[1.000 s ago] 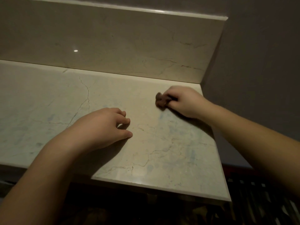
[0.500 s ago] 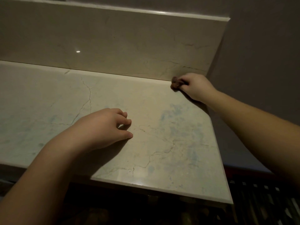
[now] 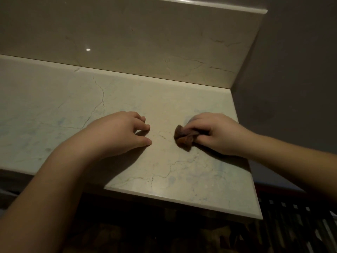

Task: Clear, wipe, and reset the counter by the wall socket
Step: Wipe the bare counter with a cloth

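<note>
Pale veined marble counter (image 3: 54, 110) meets a matching upright backsplash (image 3: 145, 37) and grey wall (image 3: 295, 73). Right hand (image 3: 220, 134) pinches a bunched brown cloth (image 3: 183, 137) against the counter's right end. Left hand (image 3: 118, 132) rests nearby, fingers loosely curled, holding nothing.

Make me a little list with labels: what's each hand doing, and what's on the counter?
left hand: left hand rests on the counter, fingers loosely curled, holding nothing
right hand: right hand grips a bunched brown cloth
cloth: pressed on the counter near its right end
counter: pale marble with thin dark veins
behind: marble backsplash
</note>
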`<state>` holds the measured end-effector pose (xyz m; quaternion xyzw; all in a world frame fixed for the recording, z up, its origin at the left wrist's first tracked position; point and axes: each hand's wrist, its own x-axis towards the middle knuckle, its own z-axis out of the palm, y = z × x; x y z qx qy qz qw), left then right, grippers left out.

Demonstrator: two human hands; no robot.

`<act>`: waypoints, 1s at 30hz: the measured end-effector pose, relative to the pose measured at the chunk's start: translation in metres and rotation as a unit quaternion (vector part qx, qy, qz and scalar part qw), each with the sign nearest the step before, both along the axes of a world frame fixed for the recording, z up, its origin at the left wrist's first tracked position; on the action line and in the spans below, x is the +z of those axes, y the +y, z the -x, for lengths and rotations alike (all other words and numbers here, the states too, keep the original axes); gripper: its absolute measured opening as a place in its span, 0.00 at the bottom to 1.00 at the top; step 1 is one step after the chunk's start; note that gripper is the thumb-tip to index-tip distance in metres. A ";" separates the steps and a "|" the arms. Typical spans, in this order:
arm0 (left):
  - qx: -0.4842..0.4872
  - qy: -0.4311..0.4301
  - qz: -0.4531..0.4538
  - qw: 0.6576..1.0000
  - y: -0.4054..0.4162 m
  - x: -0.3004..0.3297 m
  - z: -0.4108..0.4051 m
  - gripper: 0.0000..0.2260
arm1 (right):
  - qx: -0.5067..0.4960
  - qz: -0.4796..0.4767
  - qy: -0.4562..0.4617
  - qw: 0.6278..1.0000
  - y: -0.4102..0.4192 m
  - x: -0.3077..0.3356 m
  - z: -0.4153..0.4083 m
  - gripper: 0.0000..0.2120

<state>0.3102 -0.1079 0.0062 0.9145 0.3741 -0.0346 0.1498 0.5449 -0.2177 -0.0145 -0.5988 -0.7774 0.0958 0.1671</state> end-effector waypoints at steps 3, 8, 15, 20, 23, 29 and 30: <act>0.003 0.001 0.000 1.000 0.000 0.001 0.000 0.22 | -0.048 -0.024 0.009 0.999 0.034 -0.001 -0.006 0.11; 0.001 0.006 -0.011 1.000 -0.001 0.002 -0.002 0.19 | -0.110 -0.005 0.001 0.994 0.068 0.002 0.001 0.11; -0.025 0.010 -0.027 0.999 0.004 0.000 0.000 0.16 | -0.014 0.008 -0.002 1.000 -0.024 -0.002 0.041 0.10; -0.044 0.015 -0.034 0.998 0.005 0.001 0.003 0.14 | 0.012 0.046 -0.014 0.999 -0.047 0.006 0.043 0.13; -0.041 0.006 -0.037 0.998 0.005 0.000 0.002 0.13 | -0.034 0.048 -0.013 0.998 -0.013 0.010 0.055 0.10; -0.052 -0.012 -0.034 0.998 0.009 -0.006 0.004 0.13 | -0.087 0.031 0.001 0.996 0.006 0.007 0.083 0.09; -0.053 -0.013 -0.034 0.998 0.009 -0.006 0.004 0.13 | -0.079 0.031 0.002 0.996 -0.004 0.007 0.083 0.09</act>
